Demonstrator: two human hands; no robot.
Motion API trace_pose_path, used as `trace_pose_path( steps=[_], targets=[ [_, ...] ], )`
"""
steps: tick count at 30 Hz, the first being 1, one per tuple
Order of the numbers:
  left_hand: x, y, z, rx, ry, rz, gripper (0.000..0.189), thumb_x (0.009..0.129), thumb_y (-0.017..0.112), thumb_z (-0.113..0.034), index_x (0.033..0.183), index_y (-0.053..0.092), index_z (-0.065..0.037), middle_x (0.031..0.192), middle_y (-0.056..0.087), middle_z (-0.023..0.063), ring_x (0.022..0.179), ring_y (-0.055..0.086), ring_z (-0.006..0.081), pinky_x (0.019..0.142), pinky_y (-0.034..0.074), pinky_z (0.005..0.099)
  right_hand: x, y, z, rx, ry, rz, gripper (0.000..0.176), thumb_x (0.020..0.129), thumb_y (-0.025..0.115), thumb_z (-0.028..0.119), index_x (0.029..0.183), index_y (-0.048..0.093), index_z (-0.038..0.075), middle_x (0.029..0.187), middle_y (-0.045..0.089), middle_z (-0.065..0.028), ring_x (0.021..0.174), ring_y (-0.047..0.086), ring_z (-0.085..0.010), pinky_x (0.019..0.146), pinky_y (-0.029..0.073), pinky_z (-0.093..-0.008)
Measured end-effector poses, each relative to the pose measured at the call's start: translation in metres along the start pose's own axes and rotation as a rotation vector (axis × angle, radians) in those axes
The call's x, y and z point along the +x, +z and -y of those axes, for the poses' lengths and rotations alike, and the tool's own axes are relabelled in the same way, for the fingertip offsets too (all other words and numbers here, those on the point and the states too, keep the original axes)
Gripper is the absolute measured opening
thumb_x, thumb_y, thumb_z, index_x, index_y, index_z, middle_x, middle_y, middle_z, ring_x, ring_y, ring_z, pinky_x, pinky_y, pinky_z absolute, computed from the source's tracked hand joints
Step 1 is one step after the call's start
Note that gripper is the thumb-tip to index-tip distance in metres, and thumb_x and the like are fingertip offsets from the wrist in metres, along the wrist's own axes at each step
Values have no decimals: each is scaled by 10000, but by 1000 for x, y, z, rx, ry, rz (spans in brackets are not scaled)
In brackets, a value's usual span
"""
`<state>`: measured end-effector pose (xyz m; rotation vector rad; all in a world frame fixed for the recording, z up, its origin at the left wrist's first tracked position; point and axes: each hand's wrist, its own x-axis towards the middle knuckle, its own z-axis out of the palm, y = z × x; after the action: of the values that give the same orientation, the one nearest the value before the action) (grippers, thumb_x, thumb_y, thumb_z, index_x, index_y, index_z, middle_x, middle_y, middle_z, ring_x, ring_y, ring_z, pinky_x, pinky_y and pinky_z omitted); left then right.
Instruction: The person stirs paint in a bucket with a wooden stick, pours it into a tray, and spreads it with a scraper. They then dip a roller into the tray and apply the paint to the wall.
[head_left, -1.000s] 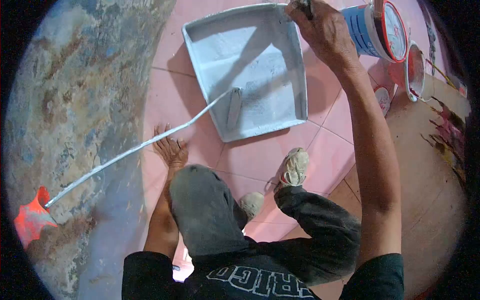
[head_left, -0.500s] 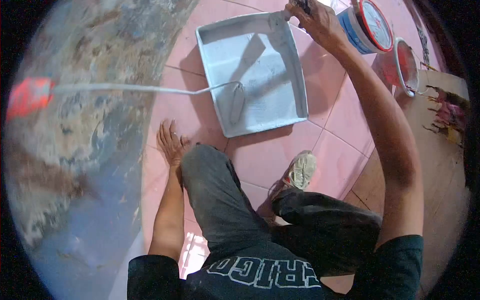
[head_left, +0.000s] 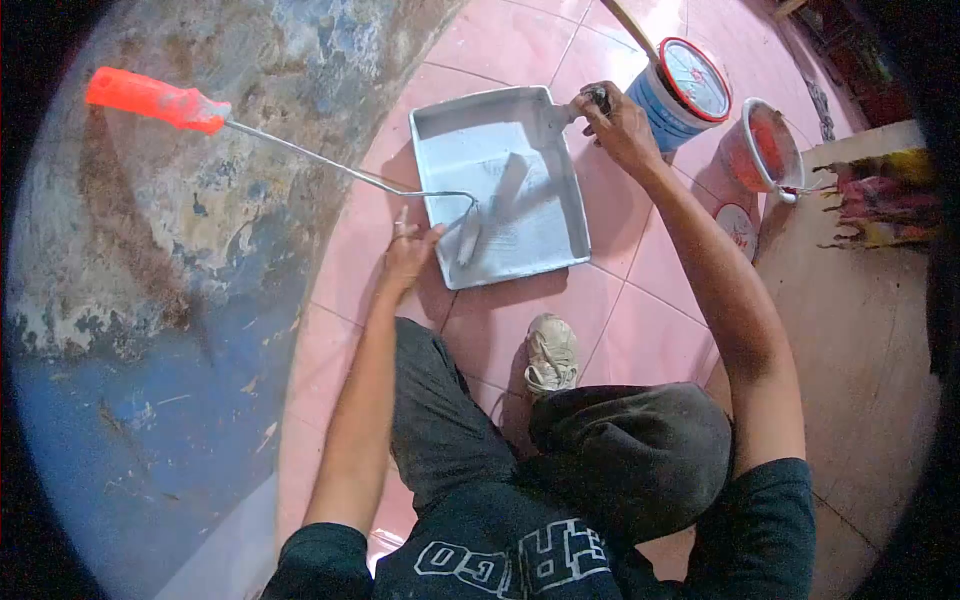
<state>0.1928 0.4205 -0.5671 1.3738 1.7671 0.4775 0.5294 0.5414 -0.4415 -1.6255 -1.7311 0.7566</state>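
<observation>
A paint tray (head_left: 540,235), coated in pale paint, stands on the pink tiled floor in front of me. My right hand (head_left: 622,128) is closed around the short handle at its far right corner. A small paint roller (head_left: 468,238) lies in the tray; its wire frame reaches over the left rim to an orange handle (head_left: 160,100), seen against the wall. My left hand (head_left: 405,258) is at the tray's left rim, below the wire, fingers apart and thumb toward the rim.
A blue and white paint bucket (head_left: 675,105) with a red-rimmed lid stands beyond my right hand, a stick beside it. To its right is a reddish pail (head_left: 765,150). A frayed cloth (head_left: 885,200) lies over a board at right. The stained wall (head_left: 200,250) rises at left.
My left hand has moved from beside my knee up to the tray's left rim. The roller's orange handle appears higher and farther right. My right hand is still at the tray handle.
</observation>
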Motion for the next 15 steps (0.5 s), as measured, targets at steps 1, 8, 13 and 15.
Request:
trace_pose_path(
  steps=[1,8,13,15],
  targets=[
    [5,16,1,37,-59,20,671,947,488,-475,1391,389,18,1373,469,241,1231,500,316,1038,363,355,5,2,-7,29,32,-7,325,932,560,304,1049,578,1,845,689,-124,701,683,-203,614,546,-333],
    [-16,76,29,-335,-258,-179,612,972,416,-496,1202,569,49,1260,559,232,1172,523,336,1024,359,357,51,20,-54,143,148,7,317,944,539,297,1066,564,5,907,673,-107,717,676,-162,565,544,-295],
    [-23,68,40,-273,-142,-134,637,970,395,-534,1090,595,59,990,623,257,960,582,379,871,421,420,65,27,-52,-75,-12,-2,384,947,547,384,1048,563,14,825,665,-120,659,662,-184,580,521,-311],
    [-28,63,27,-287,-115,-118,662,967,384,-552,1060,593,69,916,613,300,904,593,426,811,431,461,71,25,-55,-152,-51,1,400,947,541,395,1054,563,10,813,659,-128,658,661,-188,584,517,-313]
  ],
)
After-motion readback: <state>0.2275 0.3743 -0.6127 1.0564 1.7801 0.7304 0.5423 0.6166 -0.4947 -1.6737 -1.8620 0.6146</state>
